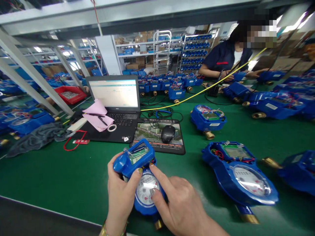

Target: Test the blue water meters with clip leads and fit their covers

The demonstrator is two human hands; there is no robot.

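A blue water meter (147, 190) with a round white dial stands in front of me, its brass end (158, 224) pointing towards me. My left hand (123, 190) grips a blue plastic cover (128, 165) at the meter's upper part, thumb on its near edge. Through the cover's rectangular window a green circuit board shows. On the meter rests my right hand (179, 196), its index fingertip at the cover's lower right edge and its thumb over the dial glass. The other right fingers are curled under and partly hidden.
Behind the meter are a laptop (114, 93), pink paper (95, 116), and a mouse (168, 133) on a printed pad (147, 131). To the right lie an uncovered meter (241, 173) and several blue housings (209, 119). A yellow cable (197, 95) crosses the bench. Opposite, a person (228, 59) handles blue units.
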